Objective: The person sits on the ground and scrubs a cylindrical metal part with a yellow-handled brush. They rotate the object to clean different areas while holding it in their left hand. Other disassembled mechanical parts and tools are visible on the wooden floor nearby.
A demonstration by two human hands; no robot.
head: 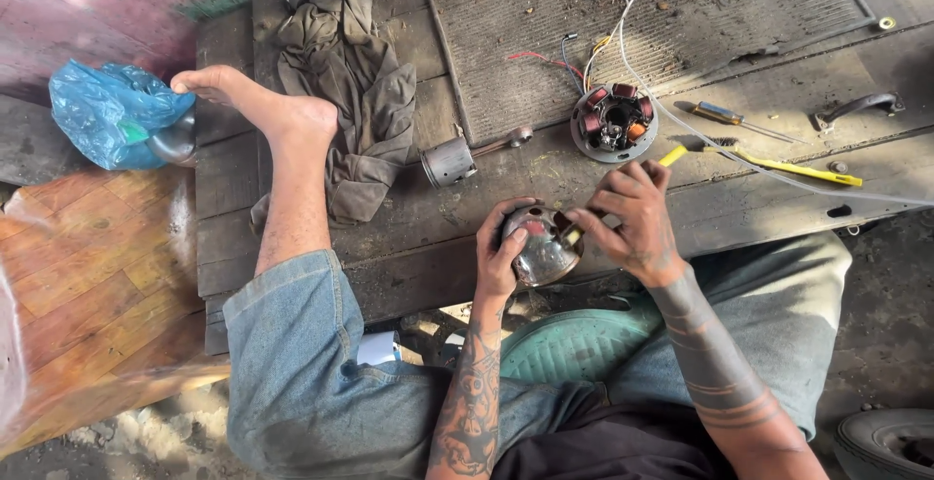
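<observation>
- The left hand [498,247] cups a round metal flywheel housing [541,245], fingers curled about its rim, at the near edge of the wooden bench [409,227].
- The right hand [628,210] pinches a small piece at the housing's right rim.
- Beyond the housing, apart, lie a stator coil [613,122] and a piston with rod [457,159].
- Right of the housing: a yellow tool [778,165] and a screwdriver [735,118].
- Left of the housing: a rag [350,81] and a bare foot [253,101].

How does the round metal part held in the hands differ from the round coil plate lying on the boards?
The round metal cup is gripped by the left hand and touched by the right hand; the coil plate lies flat and untouched on the boards. The metal cup is shiny, bowl-like and bare; the coil plate shows reddish windings and trails coloured wires. Both are round, metallic and similar in width.
</observation>
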